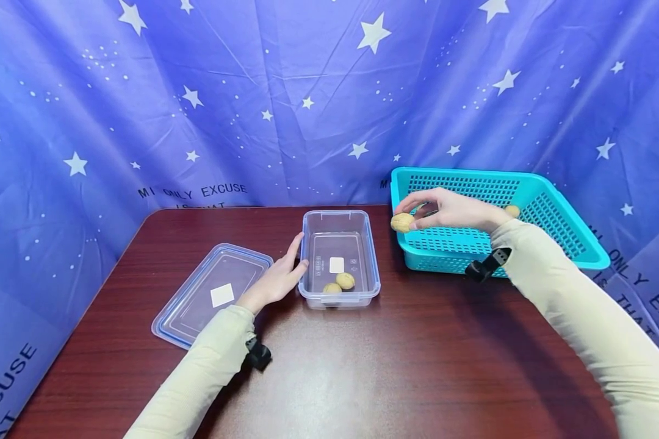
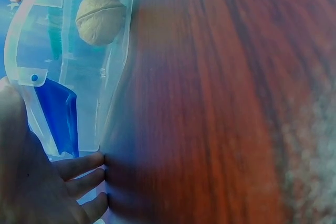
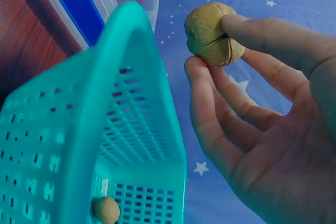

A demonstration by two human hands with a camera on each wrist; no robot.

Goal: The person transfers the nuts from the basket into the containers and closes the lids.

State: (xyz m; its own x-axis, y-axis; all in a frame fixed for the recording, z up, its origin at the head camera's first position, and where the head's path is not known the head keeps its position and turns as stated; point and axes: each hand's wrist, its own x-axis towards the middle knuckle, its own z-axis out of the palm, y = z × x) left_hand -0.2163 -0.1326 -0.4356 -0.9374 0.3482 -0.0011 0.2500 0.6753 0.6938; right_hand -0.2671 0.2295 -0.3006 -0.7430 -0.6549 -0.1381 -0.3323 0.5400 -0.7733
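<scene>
Between thumb and fingertips my right hand pinches a walnut, held above the left edge of the turquoise basket. In the right wrist view the seam of this walnut shows clearly. My left hand rests with extended fingers against the left side of a clear plastic container. Two walnuts lie inside it near its front wall. Another walnut sits in the basket, partly behind my right wrist; the right wrist view shows a walnut at the basket's bottom.
The container's clear lid, with a blue seal and a white label, lies flat left of the container, partly under my left forearm. The reddish-brown table ends at a blue curtain with white stars.
</scene>
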